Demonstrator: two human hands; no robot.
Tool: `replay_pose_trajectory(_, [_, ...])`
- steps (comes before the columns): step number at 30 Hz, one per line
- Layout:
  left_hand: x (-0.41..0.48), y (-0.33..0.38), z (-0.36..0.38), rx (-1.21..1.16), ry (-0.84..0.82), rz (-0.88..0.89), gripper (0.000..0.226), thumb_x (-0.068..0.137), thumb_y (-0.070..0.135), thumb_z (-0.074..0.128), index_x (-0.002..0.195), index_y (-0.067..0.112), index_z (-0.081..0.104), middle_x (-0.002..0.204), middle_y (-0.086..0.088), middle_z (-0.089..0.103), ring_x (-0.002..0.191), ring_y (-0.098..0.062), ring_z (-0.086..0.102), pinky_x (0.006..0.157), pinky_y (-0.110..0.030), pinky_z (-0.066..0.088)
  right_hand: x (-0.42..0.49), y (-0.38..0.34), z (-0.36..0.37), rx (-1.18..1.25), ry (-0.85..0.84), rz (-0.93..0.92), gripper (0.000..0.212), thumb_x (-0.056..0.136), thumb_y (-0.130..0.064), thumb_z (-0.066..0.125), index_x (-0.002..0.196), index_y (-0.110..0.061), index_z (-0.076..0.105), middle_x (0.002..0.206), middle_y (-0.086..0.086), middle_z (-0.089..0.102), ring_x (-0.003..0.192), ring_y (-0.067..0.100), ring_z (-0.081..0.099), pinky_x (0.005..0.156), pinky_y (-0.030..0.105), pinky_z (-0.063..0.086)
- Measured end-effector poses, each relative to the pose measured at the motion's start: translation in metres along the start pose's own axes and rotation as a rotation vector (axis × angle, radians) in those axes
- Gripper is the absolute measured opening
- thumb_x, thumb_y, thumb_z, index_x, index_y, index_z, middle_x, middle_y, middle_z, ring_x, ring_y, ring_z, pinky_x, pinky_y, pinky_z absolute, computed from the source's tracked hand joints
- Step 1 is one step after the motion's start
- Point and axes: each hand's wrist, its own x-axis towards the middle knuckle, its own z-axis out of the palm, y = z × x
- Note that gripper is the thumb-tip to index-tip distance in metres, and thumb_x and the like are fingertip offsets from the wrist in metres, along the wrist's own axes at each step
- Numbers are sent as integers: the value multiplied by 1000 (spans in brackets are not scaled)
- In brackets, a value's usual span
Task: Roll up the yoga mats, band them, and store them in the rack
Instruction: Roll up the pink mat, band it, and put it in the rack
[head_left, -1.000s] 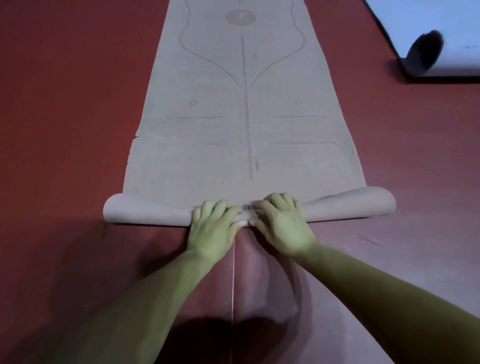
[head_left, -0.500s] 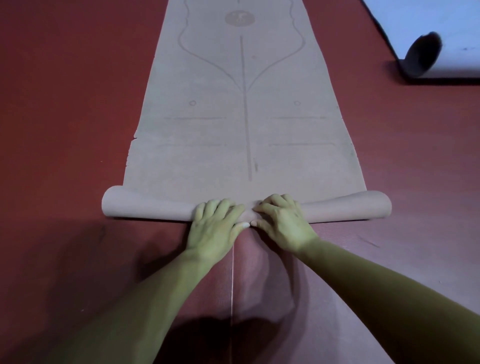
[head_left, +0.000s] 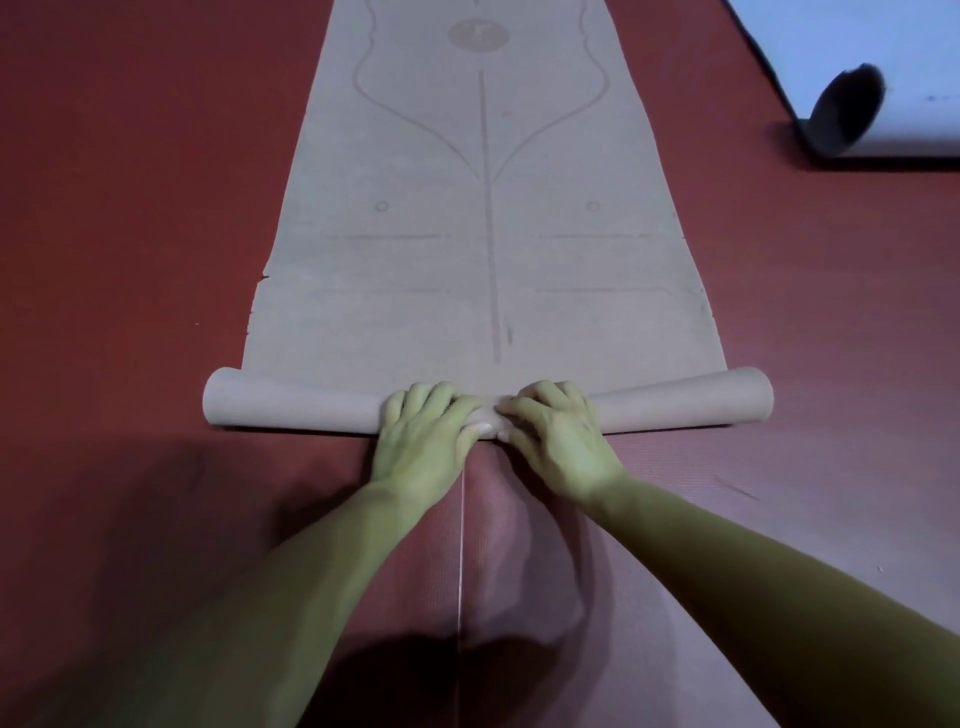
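Mats: two. Left hand (head_left: 426, 441), right hand (head_left: 560, 441) grip tan mat (head_left: 415, 291).

My left hand (head_left: 423, 441) and right hand (head_left: 558, 439) curl side by side over the middle of the tan mat's (head_left: 488, 234) rolled end (head_left: 296, 402) on the red floor (head_left: 130, 208).

Yoga or exercise room, floor level.
Dark red textured floor matting (head_left: 130, 208) fills the view, with a thin pale seam (head_left: 461, 545) running through it. On it lie a tan yoga mat with printed alignment lines (head_left: 488, 260) and, far right, a pale blue partly rolled mat with dark underside (head_left: 810, 47).
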Motion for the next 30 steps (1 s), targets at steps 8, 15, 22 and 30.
replay_pose_trajectory(8, [1,-5,3,-142,-17,-61,33,93,48,46,112,31,66,108,10,58,101,-19,47,99,-34,29,9,3,1,-15,1,-14,29,95,-39,64,118,-24,72,107,-2,63,100,26,53,95,39,40])
replay_pose_trajectory(15, [12,-7,2,-161,-39,-86,30,92,45,46,110,32,67,104,12,59,99,-19,49,98,-32,29,2,9,4,-59,101,-42,38,95,-51,53,119,-26,70,109,-6,59,102,19,44,98,33,30])
replay_pose_trajectory(22, [-2,-7,10,-120,85,18,31,94,45,49,116,27,59,114,5,57,108,-23,48,103,-40,31,16,15,4,-15,42,-24,44,92,-55,52,117,-26,74,108,-6,63,101,23,52,99,31,28])
replay_pose_trajectory(30, [25,-13,8,-180,-4,-61,30,92,41,49,110,28,69,105,9,62,99,-20,53,99,-32,30,21,11,3,-122,128,-128,31,89,-41,70,115,-25,72,113,-4,61,109,21,48,98,46,33])
